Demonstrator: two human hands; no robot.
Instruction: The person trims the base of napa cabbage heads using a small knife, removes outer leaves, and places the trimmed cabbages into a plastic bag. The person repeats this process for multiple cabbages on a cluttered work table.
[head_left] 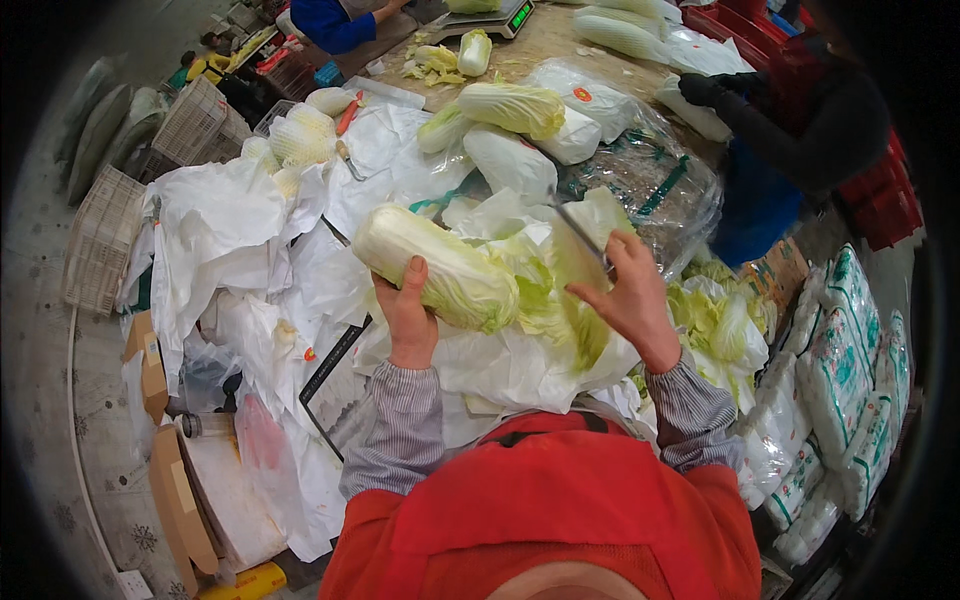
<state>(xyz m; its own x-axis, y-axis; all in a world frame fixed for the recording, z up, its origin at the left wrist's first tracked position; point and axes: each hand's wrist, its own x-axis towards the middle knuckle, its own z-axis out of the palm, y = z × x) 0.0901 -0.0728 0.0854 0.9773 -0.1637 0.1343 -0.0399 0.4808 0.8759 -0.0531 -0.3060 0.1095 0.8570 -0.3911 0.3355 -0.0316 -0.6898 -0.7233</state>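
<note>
Cabbage [452,268], oblong and crinkly-leaved, fills left fingers [413,280].

- The left forearm [402,425] runs forward from the body, leaning slightly inward.
- The left hand [405,318] is bent in a supporting grip, thumb upright on the near side; most of its fingers are hidden.
- The right forearm [695,415] slants forward and inward to a bare wrist.
- The right hand [637,298] has its thumb stretched leftward, apart from the raised index finger; how firmly it grips is unclear.
- Both hands are well apart, nearly level.
</note>
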